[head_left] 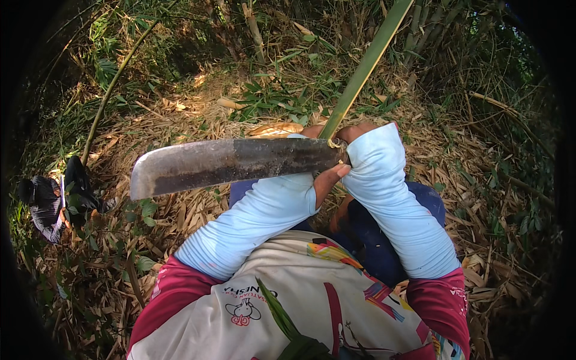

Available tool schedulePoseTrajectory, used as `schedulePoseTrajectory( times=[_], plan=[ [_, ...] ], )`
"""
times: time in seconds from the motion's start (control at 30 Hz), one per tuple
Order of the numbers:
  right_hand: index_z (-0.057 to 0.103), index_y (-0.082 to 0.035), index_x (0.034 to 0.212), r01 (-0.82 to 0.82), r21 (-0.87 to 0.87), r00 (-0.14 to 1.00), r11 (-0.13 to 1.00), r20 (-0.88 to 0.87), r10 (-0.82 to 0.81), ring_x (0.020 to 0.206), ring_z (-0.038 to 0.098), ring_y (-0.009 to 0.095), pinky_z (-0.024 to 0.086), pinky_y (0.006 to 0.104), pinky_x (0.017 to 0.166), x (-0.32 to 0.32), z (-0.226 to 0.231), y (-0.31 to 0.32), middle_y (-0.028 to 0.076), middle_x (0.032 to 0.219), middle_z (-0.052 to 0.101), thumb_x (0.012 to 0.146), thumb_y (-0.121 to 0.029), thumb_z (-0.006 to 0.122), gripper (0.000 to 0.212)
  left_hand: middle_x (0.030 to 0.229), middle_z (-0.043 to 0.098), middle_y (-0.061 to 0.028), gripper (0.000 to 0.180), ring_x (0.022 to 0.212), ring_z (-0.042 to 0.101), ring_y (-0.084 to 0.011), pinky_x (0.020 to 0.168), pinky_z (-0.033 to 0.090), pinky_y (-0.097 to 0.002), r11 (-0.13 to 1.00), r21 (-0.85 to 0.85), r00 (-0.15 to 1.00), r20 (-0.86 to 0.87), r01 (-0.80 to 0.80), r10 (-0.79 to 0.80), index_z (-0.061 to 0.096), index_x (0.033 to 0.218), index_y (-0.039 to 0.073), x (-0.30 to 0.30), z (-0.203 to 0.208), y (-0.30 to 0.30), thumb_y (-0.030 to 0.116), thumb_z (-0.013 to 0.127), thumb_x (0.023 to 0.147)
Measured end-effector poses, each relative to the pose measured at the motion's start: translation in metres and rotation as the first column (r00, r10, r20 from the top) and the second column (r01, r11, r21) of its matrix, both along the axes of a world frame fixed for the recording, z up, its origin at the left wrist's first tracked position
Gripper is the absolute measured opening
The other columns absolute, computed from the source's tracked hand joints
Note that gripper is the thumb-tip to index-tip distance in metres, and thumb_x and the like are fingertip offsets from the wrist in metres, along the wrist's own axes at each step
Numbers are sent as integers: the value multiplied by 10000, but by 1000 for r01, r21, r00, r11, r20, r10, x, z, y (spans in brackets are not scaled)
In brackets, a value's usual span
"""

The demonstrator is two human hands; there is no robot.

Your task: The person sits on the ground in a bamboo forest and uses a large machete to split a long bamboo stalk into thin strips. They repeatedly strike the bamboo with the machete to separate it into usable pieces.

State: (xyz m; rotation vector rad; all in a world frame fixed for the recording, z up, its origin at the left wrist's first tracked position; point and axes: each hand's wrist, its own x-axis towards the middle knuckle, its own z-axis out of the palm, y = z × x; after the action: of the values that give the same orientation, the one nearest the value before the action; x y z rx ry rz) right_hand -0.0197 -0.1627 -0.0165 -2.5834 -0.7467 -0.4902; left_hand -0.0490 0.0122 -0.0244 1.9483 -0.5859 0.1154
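Observation:
A machete [240, 163] with a broad, dark, worn blade lies across in front of me, its rounded tip to the left. My right hand [358, 130] is closed at the handle end; the sleeve and wrist hide most of the grip. A long, green split bamboo strip [369, 66] rises from behind the blade's base toward the upper right. Closed around the strip's lower end is my left hand [327, 183], its thumb up by the blade's base and its other fingers largely behind the blade. Light-blue sleeves cover both forearms.
Dry bamboo leaves [198, 222] cover the ground. A person [51, 204] in dark clothes sits at the far left, near a slanting bamboo stem [111, 90]. Dense bamboo clumps [444, 54] stand at the back, and a cut bamboo piece [231, 104] lies ahead.

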Motion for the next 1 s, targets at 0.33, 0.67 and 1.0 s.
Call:
schedulePoseTrajectory(
  times=[0.33,0.67,1.0],
  plan=[
    [654,-122,898,31,13,995,999,90,-32,745,632,269,390,449,800,-1,-3,-1,69,764,615,708,-280,710,253,1071,601,-140,476,1010,580,-216,910,454,-359,997,72,998,-42,-39,42,500,1252,-6,-1,4,-1,283,675,916],
    [668,-75,947,149,92,989,985,-26,-147,830,665,309,469,426,837,0,3,10,121,823,648,744,-223,690,252,892,673,-112,322,818,647,-219,734,507,-343,960,-190,979,-28,-204,202,638,1057,16,-2,-5,-12,247,742,860],
    [664,-112,862,59,-81,998,995,-4,-60,769,668,266,457,425,685,-1,10,8,92,810,652,721,-266,689,210,1069,580,-101,502,1031,557,-198,914,451,-353,996,-89,971,-238,-11,-11,512,1186,12,7,6,7,280,755,837]
  ],
)
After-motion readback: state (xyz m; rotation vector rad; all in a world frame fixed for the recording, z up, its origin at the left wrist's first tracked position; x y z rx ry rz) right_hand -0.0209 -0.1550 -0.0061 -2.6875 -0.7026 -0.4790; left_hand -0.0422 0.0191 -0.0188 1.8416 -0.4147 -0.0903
